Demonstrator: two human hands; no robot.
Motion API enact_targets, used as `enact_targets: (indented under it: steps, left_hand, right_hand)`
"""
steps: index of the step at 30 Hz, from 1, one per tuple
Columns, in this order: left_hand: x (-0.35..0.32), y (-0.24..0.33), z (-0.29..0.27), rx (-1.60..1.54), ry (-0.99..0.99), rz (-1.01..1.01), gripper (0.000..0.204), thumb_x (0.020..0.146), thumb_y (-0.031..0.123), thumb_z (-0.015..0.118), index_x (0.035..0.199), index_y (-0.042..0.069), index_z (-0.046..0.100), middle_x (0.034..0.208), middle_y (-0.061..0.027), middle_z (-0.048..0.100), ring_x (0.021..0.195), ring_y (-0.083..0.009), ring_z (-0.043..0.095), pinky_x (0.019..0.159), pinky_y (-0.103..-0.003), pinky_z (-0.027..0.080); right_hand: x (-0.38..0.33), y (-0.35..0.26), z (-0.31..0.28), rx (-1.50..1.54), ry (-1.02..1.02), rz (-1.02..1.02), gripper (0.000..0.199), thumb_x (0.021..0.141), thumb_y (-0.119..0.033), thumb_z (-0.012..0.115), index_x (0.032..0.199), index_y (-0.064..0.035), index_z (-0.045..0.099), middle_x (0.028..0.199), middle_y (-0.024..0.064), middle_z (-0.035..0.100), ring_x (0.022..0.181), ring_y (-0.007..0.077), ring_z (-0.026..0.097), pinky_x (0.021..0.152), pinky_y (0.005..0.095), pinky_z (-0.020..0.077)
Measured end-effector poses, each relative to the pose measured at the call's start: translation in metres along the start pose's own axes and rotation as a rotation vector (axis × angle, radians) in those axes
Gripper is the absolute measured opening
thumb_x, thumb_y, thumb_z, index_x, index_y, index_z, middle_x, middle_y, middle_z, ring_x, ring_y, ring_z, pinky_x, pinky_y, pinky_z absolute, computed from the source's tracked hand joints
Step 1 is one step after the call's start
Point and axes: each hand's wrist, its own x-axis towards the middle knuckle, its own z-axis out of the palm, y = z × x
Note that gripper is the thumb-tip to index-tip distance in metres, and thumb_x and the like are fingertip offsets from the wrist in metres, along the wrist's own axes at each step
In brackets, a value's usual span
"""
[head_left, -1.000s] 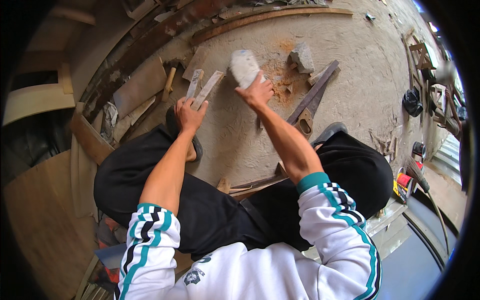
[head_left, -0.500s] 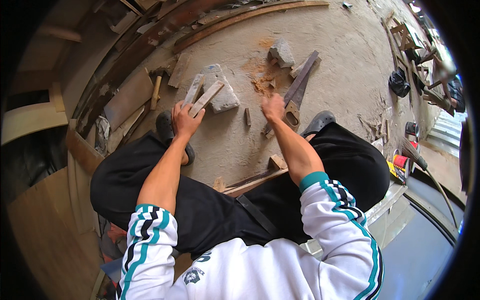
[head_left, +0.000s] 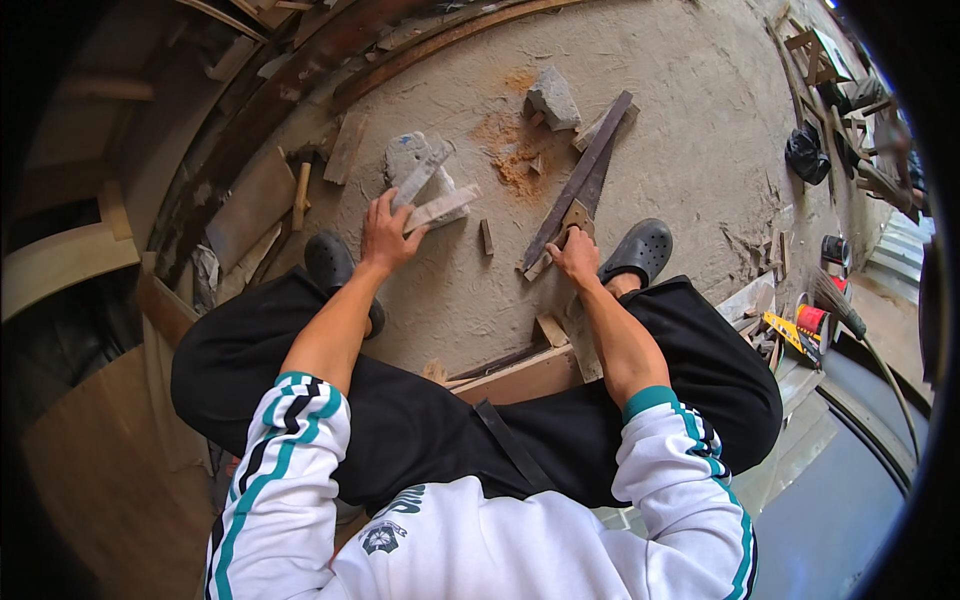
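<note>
My left hand (head_left: 388, 238) is closed around the near ends of two short, pale wooden strips (head_left: 447, 205). The strips fan apart over a rough concrete block (head_left: 404, 152). At the right, my right hand (head_left: 577, 256) has its fingers curled at the wooden handle of a handsaw (head_left: 576, 214). The saw lies on the floor, its blade pointing away from me and partly hidden by a long dark wooden piece (head_left: 575, 195). A small wood offcut (head_left: 486, 237) lies between my two hands.
Sawdust (head_left: 515, 165) is scattered ahead, next to a second concrete chunk (head_left: 553, 98). Boards and scraps (head_left: 250, 205) line the left side. A broom (head_left: 838, 305), a red can (head_left: 812, 320) and a black bag (head_left: 805, 155) are at the right. A wooden plank (head_left: 525, 378) lies between my legs.
My right hand has moved right and nearer to me, onto the saw handle. The strips in my left hand have shifted slightly to the right over the block.
</note>
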Motion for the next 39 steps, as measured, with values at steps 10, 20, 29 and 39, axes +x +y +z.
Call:
enact_targets:
  steps: [10, 20, 29, 39]
  left_hand:
    - [-0.017, 0.038, 0.022, -0.056, -0.091, 0.189, 0.042, 0.074, 0.029, 0.081, 0.109, 0.008, 0.069, 0.138, -0.019, 0.046, 0.123, -0.0362, 0.045, 0.102, -0.045, 0.039]
    - [-0.039, 0.052, 0.038, -0.021, -0.26, -0.042, 0.045, 0.075, 0.029, 0.079, 0.114, 0.008, 0.069, 0.141, -0.0173, 0.04, 0.128, -0.0359, 0.041, 0.102, -0.046, 0.042]
    - [-0.023, 0.085, 0.025, -0.078, -0.349, -0.152, 0.045, 0.081, 0.033, 0.075, 0.119, 0.009, 0.069, 0.142, -0.0195, 0.039, 0.131, -0.0382, 0.04, 0.106, -0.045, 0.041]
    - [-0.01, 0.076, 0.046, -0.243, -0.287, -0.272, 0.034, 0.085, 0.007, 0.057, 0.116, 0.014, 0.07, 0.131, -0.0162, 0.048, 0.127, -0.037, 0.042, 0.106, -0.045, 0.041]
  right_hand:
    - [0.0, -0.007, -0.017, -0.075, -0.078, 0.039, 0.06, 0.078, -0.048, 0.072, 0.112, -0.0014, 0.058, 0.113, 0.0217, 0.063, 0.109, 0.039, 0.059, 0.088, 0.0492, 0.046]
    - [-0.026, -0.007, -0.043, 0.385, -0.025, 0.166, 0.053, 0.086, -0.043, 0.06, 0.1, 0.0081, 0.064, 0.101, 0.0306, 0.066, 0.099, 0.0448, 0.064, 0.088, 0.0496, 0.0485]
    - [-0.01, 0.041, -0.101, 0.894, 0.197, 0.224, 0.046, 0.091, -0.038, 0.056, 0.081, 0.0056, 0.065, 0.069, 0.0159, 0.068, 0.069, 0.0257, 0.07, 0.066, 0.0376, 0.0515]
    - [-0.098, -0.001, -0.27, 1.101, 0.071, 0.202, 0.034, 0.091, -0.038, 0.064, 0.071, -0.011, 0.057, 0.056, -0.0037, 0.047, 0.045, 0.0112, 0.044, 0.044, 0.0302, 0.0391]
